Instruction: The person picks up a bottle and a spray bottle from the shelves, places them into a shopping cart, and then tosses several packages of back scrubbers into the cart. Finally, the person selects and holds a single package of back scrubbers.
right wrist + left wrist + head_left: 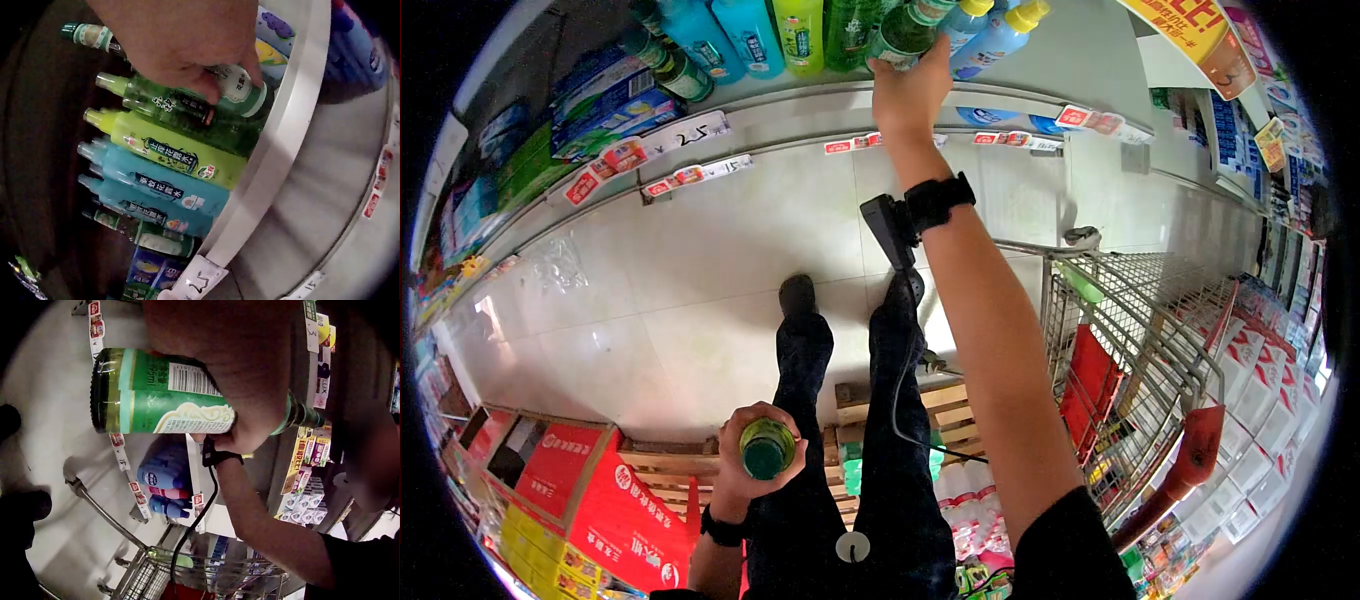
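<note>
My left hand (pixel 738 468) grips an upright green bottle (pixel 766 450), held low by my leg in the head view. In the left wrist view, that bottle (pixel 150 394) shows a green label with a barcode, and the hand's fingers wrap its middle. At the shelf, my right hand (pixel 912 95) holds another green bottle (pixel 902 42) between thumb and fingers. The right wrist view shows this bottle's pale oval label (pixel 237 84) close to the shelf edge, partly covered by the hand. A lime-green bottle (pixel 178 150) and blue bottles (pixel 162 181) stand beside it.
A wire shopping cart (pixel 1130 300) with a red handle stands to the right. Behind my legs are a wooden pallet (pixel 945 400) and a red carton (pixel 630 520). Price tags line the shelf edge (pixel 790 105); blue bottles with yellow caps (pixel 1000 40) are right of my hand.
</note>
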Motion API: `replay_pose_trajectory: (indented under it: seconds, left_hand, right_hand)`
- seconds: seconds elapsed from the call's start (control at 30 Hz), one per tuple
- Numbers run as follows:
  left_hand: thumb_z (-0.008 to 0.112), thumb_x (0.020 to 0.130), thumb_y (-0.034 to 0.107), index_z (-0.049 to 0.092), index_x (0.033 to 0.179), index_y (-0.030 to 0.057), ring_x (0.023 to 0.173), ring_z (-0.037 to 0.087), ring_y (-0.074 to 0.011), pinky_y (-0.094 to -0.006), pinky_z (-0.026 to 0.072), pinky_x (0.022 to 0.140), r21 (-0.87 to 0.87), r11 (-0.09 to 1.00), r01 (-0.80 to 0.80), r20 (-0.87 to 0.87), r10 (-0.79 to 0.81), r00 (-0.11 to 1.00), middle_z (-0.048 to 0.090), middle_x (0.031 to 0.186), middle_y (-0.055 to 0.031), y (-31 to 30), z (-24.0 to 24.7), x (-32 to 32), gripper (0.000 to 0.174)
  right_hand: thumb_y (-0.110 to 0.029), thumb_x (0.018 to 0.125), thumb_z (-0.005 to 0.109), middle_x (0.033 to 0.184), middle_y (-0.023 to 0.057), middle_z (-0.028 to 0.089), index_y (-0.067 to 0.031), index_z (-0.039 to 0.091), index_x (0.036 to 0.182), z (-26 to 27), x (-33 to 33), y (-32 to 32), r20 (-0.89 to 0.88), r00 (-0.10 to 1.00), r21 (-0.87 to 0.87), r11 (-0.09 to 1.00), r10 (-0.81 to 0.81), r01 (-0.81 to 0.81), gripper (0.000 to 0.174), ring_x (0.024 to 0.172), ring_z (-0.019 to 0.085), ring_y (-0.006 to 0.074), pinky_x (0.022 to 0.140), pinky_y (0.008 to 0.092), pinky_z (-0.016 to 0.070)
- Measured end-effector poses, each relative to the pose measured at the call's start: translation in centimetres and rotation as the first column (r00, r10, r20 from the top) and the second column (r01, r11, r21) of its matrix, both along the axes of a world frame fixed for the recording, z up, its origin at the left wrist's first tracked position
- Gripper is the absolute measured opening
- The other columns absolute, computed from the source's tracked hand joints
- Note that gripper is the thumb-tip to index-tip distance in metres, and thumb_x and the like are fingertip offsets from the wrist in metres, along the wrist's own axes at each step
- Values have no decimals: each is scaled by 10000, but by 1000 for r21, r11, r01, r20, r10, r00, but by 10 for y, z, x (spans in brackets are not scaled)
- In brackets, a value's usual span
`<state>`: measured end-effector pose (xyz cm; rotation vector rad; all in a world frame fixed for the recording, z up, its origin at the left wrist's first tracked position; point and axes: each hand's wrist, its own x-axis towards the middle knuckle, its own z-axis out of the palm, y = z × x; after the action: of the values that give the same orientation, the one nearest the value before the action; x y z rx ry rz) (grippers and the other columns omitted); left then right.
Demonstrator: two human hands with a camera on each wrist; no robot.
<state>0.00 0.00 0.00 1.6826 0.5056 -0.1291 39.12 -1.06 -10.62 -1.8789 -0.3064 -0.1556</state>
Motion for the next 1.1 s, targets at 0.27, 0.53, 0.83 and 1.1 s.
replay_pose_trajectory:
  seconds: [0.27, 0.53, 0.83, 1.1]
  left_hand:
    - [749, 647, -59, 430, 1034, 61, 747, 610, -151, -263, 506, 642, -103, 980, -169, -43, 165, 985, 591, 859, -95, -3, -1, -11, 516]
    - [742, 646, -70, 439, 1025, 50, 748, 609, -146, -262, 510, 647, -132, 973, -189, -36, 186, 982, 593, 861, -92, -2, -8, 3, 500]
    - [740, 648, -64, 435, 1028, 53, 731, 609, -145, -263, 509, 638, -148, 969, -196, -12, 196, 981, 596, 840, -97, -2, -7, 9, 501]
    - [738, 652, -66, 429, 1031, 60, 727, 602, -141, -275, 498, 651, -128, 967, -222, -43, 219, 975, 600, 828, -97, 5, -4, 9, 505]
  right_hand:
    - [89, 658, 660, 1059, 227, 610, 13, 458, 1100, -9, 1, 6, -73, 997, -62, 998, -39, 34, 492, 1034, 557, 430, 867, 421, 439]
    - [35, 695, 712, 1089, 185, 603, 20, 474, 1145, -29, 0, 17, -32, 985, 52, 984, -171, 173, 510, 1001, 595, 310, 859, 369, 455]
    - [17, 797, 630, 1165, 159, 434, 20, 449, 1182, -31, -25, 24, -248, 928, 166, 931, -279, 325, 425, 1089, 467, 286, 943, 368, 387]
    - [104, 817, 410, 1503, 173, 189, -47, 229, 1452, -17, -52, -1, -500, 776, 762, 620, 383, 185, 677, 1385, 230, 276, 1089, 362, 279]
